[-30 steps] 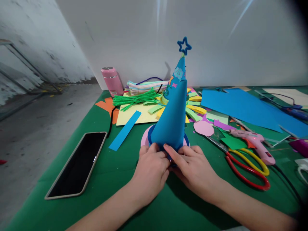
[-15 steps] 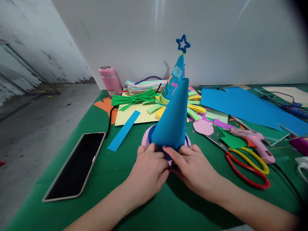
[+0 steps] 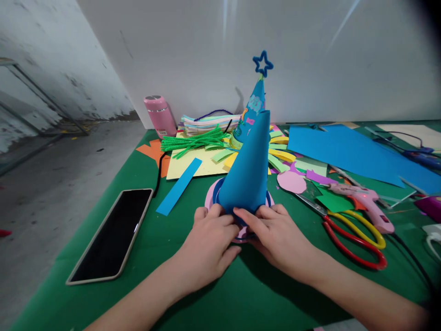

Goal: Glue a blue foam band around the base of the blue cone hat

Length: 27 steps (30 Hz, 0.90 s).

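The blue cone [image 3: 246, 170] stands mid-frame on the pink disc [image 3: 209, 198], over the green bench [image 3: 172, 294]. Left grip [image 3: 210, 236] and right grip [image 3: 280, 236] are clamped on its near foot from both sides, probably to keep it steady against the disc. Since a second ago, the left thumb has parted from the right grip, baring more disc.

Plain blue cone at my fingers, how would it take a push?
The blue cone looks like thin paper, so it's probably light and could dent. Tall, it may tip if pushed high, though the left hand and right hand at its base might steady it.
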{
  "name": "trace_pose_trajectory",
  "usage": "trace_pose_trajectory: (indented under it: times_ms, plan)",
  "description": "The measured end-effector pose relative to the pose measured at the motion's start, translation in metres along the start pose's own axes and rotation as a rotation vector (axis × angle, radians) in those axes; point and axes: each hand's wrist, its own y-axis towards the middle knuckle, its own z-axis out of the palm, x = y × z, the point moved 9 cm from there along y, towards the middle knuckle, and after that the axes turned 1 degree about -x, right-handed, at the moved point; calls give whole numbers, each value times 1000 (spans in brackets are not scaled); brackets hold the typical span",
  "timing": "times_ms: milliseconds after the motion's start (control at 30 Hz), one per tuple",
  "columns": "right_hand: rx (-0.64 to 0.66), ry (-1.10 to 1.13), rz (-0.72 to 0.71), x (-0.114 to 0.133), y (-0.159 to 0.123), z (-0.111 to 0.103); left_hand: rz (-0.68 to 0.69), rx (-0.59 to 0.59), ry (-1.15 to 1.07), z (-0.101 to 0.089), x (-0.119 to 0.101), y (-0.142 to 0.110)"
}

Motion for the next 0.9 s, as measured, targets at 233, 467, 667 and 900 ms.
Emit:
trace_pose_trajectory:
  times_ms: [233,467,667,900]
  plan:
    - [-23,10,0,-2,0,-2,-40,-64,27,1,1,3]
    - [-16,48,22,-6,3,-2,-43,-84,65,3,-2,12]
    - [-22,52,14,-7,5,-1,-34,-74,59,5,-3,14]
    - [-9,55,21,-10,4,1,-57,-48,44,11,4,14]
